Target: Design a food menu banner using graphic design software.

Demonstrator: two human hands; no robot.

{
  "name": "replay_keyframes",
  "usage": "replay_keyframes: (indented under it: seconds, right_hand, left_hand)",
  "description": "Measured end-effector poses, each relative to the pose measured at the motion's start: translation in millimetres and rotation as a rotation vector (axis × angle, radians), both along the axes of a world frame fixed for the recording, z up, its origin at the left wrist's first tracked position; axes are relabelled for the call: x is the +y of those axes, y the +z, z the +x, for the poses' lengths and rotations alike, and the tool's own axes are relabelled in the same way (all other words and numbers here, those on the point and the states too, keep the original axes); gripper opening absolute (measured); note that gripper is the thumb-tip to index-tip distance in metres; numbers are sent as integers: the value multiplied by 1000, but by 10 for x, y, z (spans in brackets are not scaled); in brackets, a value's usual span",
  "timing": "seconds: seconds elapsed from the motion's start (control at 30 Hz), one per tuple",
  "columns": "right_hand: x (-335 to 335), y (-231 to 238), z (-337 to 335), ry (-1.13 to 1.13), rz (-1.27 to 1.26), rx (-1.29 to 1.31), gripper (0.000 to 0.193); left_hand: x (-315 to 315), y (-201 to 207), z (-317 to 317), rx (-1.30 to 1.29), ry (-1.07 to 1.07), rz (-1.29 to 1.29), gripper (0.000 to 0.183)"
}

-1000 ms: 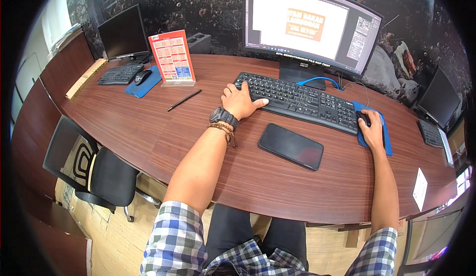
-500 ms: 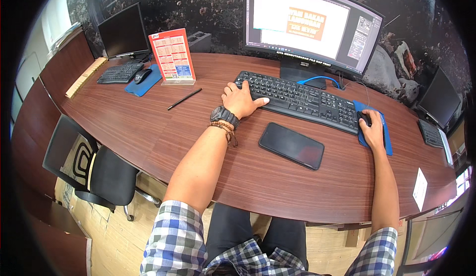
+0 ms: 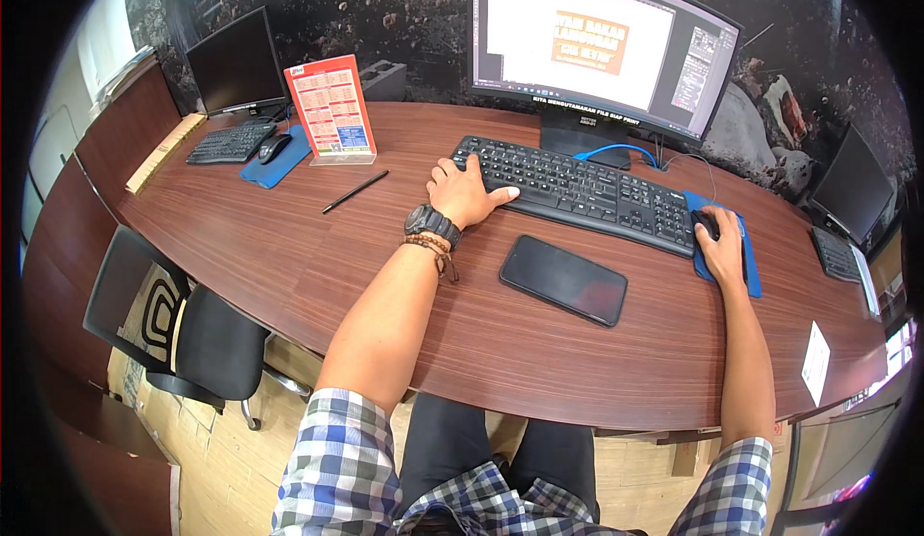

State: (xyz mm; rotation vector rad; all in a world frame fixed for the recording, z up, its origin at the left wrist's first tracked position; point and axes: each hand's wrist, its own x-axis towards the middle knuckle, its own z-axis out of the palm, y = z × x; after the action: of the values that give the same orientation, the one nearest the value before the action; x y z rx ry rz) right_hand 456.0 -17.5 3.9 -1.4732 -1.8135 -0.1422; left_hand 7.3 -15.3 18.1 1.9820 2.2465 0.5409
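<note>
My left hand (image 3: 459, 195) rests at the left end of a black keyboard (image 3: 577, 190). Its fingers are spread over the keys, and the thumb stretches toward the near edge. A dark watch (image 3: 432, 222) and bead bracelets circle that wrist. My right hand (image 3: 724, 250) is wrapped over a black computer mouse (image 3: 705, 220), partly covered by the fingers, on a blue mouse pad (image 3: 749, 271). Behind the keyboard, a curved monitor (image 3: 597, 45) displays a design window with an orange and white graphic. Between my forearms a black smartphone (image 3: 563, 280) lies face up.
A black pen (image 3: 356, 191) lies left of my left hand, near a red and white sign in a clear stand (image 3: 330, 108). Further left are another monitor (image 3: 234, 63), keyboard and mouse. A white card (image 3: 815, 363) lies at right. An office chair (image 3: 217, 344) stands left.
My right hand and the mouse have slid slightly away from me. My left hand stays on the keyboard. The whole view has shifted a little.
</note>
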Motion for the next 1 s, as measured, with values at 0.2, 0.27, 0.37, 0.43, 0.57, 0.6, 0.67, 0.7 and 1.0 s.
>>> replay_keyframes:
  seconds: [0.2,0.27,0.37,0.43,0.57,0.6,0.67,0.7,1.0]
  right_hand:
    - [-3,-7,-9,21,8,-7,30]
    - [-6,-3,-10,14,-5,3,30]
    - [24,-33,45,22,6,-6,31]
    - [37,-41,42,26,4,-3,31]
    - [34,-34,40,15,0,-25,32]
    - [32,-33,30,9,-1,-15,32]
    - [31,-38,32,4,-3,-5,32]
    - [32,-38,38,8,-3,-7,32]
    - [14,-22,34,21,-11,2,32]
  left_hand:
    - [-13,-1,-10,-9,0,5,106]
    - [-11,-8,-13,-10,0,8,106]
    - [-10,-2,1,-8,-3,14,106]
    - [-8,-8,-9,-6,-2,17,106]
    - [-5,-12,-8,-7,-3,18,106]
    - [-12,-4,-6,-8,-2,13,106]
    - [-24,12,-1,-8,-2,7,106]
    - [-24,17,1,-11,-4,-2,106]
    - [-23,18,2,-5,-4,-1,106]
